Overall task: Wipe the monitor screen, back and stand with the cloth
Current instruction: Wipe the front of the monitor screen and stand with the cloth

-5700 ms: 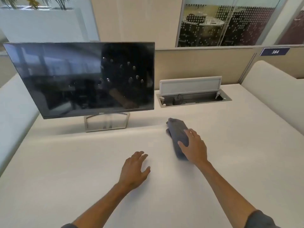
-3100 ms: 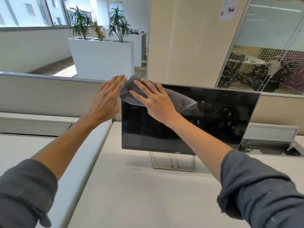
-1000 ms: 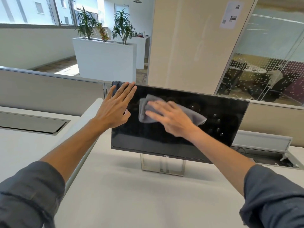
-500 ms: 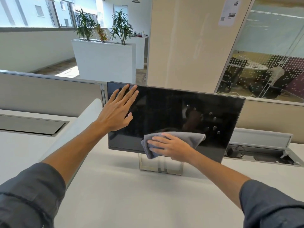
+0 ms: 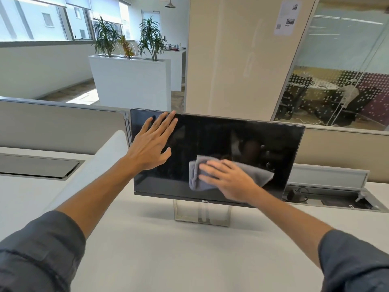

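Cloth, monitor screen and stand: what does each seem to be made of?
Cloth: soft grey fabric, probably microfibre; it folds and bunches under the right hand.
Monitor screen: glossy black glass or plastic; it mirrors the room.
Stand: looks like brushed silver metal, an open frame with a dull sheen, though painted plastic is possible.

White bench (image 5: pixel 147 260), plain matte top. Monitor stand (image 5: pixel 201 213), open metal frame, sits directly on it toward far edge, monitor (image 5: pixel 231 140) above. Right of stand, cable box (image 5: pixel 336 199) recessed in bench, lid raised. Far left, second recess (image 5: pixel 37 167), lid closed.
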A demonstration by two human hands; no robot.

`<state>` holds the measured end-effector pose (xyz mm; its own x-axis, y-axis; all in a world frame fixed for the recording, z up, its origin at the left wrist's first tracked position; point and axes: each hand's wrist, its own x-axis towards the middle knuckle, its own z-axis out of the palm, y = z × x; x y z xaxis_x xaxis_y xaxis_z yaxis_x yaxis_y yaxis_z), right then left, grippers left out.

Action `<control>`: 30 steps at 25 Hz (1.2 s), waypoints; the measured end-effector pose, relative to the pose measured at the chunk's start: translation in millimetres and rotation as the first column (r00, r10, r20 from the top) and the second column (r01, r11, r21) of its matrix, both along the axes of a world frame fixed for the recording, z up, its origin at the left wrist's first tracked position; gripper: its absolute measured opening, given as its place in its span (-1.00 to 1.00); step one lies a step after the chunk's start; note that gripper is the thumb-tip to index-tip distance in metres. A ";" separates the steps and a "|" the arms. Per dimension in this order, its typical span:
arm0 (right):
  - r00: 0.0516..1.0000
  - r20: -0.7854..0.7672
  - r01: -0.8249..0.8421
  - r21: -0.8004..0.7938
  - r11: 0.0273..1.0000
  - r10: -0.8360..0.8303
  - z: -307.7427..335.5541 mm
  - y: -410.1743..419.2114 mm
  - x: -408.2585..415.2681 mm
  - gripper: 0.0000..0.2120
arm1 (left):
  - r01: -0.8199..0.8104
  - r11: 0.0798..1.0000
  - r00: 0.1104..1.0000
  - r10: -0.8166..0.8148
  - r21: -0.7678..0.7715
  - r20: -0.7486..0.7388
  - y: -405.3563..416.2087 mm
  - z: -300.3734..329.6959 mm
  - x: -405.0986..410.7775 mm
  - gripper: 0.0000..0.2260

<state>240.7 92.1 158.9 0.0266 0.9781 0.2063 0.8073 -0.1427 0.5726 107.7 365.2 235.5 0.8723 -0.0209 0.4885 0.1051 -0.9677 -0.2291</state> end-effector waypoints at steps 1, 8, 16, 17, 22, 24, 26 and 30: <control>0.999 -0.001 -0.038 -0.082 0.996 0.039 -19.3 -4.8 -5.4 -0.41 | -0.005 1.000 1.000 0.005 0.001 0.000 -1.5 0.2 -0.2 -0.31; 1.000 0.025 -0.016 0.152 0.988 0.012 42.7 -5.8 -2.0 -0.41 | 0.025 0.997 1.000 -0.024 0.070 -0.002 -14.8 8.5 4.8 -0.30; 0.995 -0.014 0.101 0.179 0.979 -0.100 19.5 -49.6 25.1 -0.42 | 0.022 0.998 1.000 -0.021 0.063 -0.018 -28.6 5.6 17.1 -0.29; 0.997 -0.023 0.070 0.103 0.992 -0.068 -1.6 -55.3 21.1 -0.40 | 0.021 0.998 1.000 -0.020 0.059 -0.016 -29.5 4.9 17.7 -0.29; 0.997 -0.076 -0.027 -0.113 0.993 0.018 -29.8 -61.1 3.0 -0.34 | 0.032 0.997 0.999 -0.031 0.065 -0.016 -35.5 6.2 20.0 -0.29; 0.997 -0.070 0.034 0.039 0.999 -0.031 4.0 -53.2 7.9 -0.34 | 0.053 0.996 0.998 -0.051 0.076 -0.034 -40.4 9.9 22.4 -0.30; 0.987 -0.096 0.150 0.305 0.940 -0.127 50.3 -47.5 20.1 -0.36 | 0.067 0.995 0.997 -0.063 0.077 -0.047 -45.7 12.5 25.8 -0.30; 0.970 -0.120 0.242 0.461 0.854 -0.211 71.4 -54.6 37.8 -0.41 | 0.067 0.995 0.997 -0.063 0.074 -0.051 -52.6 10.9 30.5 -0.29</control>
<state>278.5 37.5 230.3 0.2640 0.7314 0.6288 0.7515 -0.5646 0.3412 138.2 312.7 246.5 0.8906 -0.1137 0.4404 0.0296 -0.9517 -0.3055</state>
